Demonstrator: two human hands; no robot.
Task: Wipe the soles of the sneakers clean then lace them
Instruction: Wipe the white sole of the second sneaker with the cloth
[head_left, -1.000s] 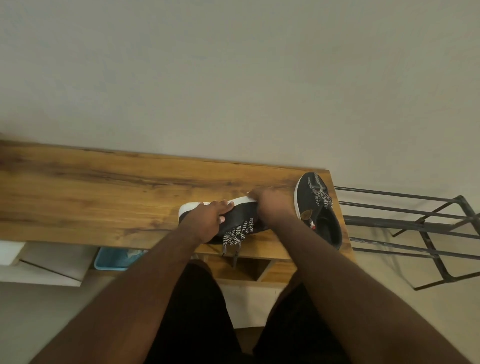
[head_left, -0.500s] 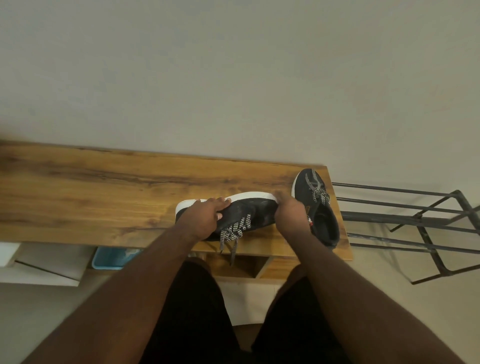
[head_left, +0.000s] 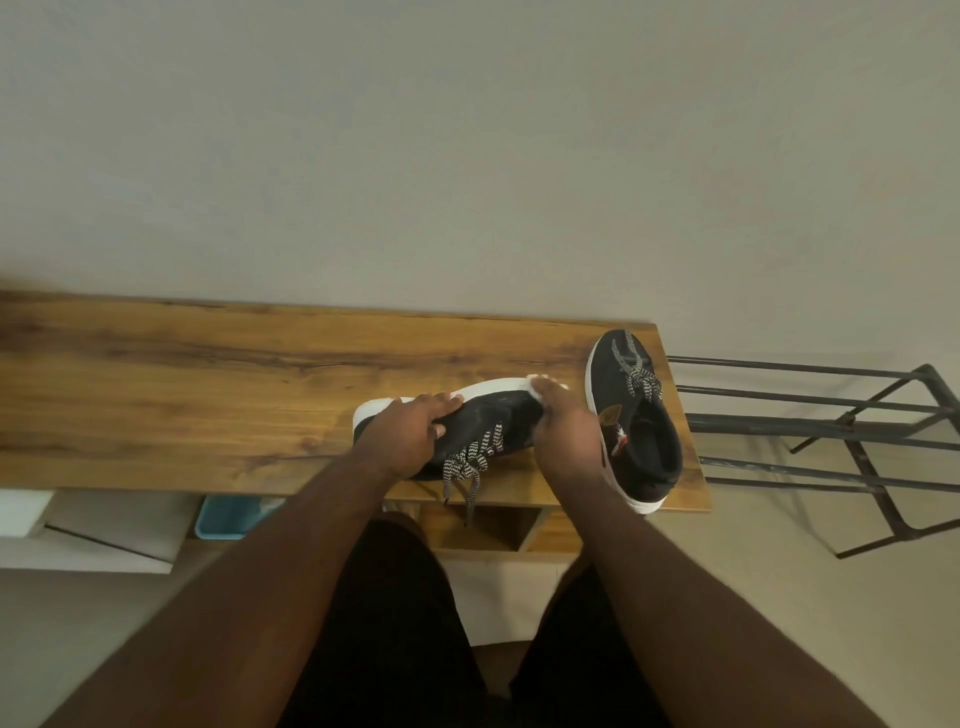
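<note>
On the wooden bench (head_left: 208, 395), left hand (head_left: 410, 436) should grip the tipped sneaker (head_left: 483, 421) tight while right hand (head_left: 563, 431), pinching a white wipe (head_left: 543, 387) at 3 o'clock, rubs its sole (head_left: 467, 392).

Home entryway, wooden bench (head_left: 208, 384), metal shoe rack (head_left: 810, 415)

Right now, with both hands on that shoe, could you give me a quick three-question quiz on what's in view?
1. True or false: the second sneaker stands upright on its sole at the table's right end.
2. Which hand grips the tilted sneaker by its heel end: A left hand, B right hand?
3. What stands on the floor right of the table?

Key: 1 true; 2 A; 3 a metal rack.
</note>
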